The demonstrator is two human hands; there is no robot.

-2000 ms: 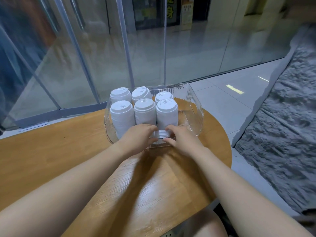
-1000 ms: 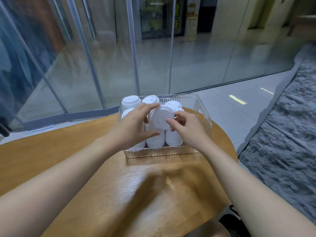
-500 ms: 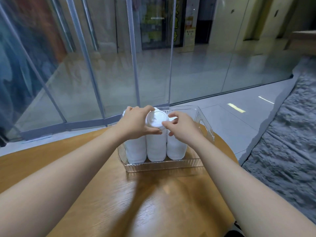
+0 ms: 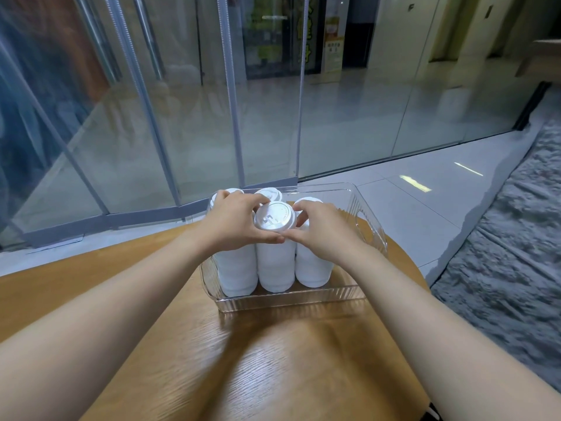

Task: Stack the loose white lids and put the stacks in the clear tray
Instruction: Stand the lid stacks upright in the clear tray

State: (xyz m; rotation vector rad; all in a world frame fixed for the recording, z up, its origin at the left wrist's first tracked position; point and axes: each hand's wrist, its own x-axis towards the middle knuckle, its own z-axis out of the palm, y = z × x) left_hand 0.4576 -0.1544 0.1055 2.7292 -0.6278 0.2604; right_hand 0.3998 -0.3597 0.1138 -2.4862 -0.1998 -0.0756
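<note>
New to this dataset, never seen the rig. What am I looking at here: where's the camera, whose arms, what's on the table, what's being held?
There is no robot here. A person wears a wide-angle camera on the head, looking forward and down, so the two bare arms are their own. The left hand and the right hand together pinch one round white plastic lid by its rim, at the top of the front middle stack of white lids. More stacks stand upright beside and behind it, all inside a clear ribbed plastic tray on a round wooden table. Behind are glass walls and a tiled floor.
</note>
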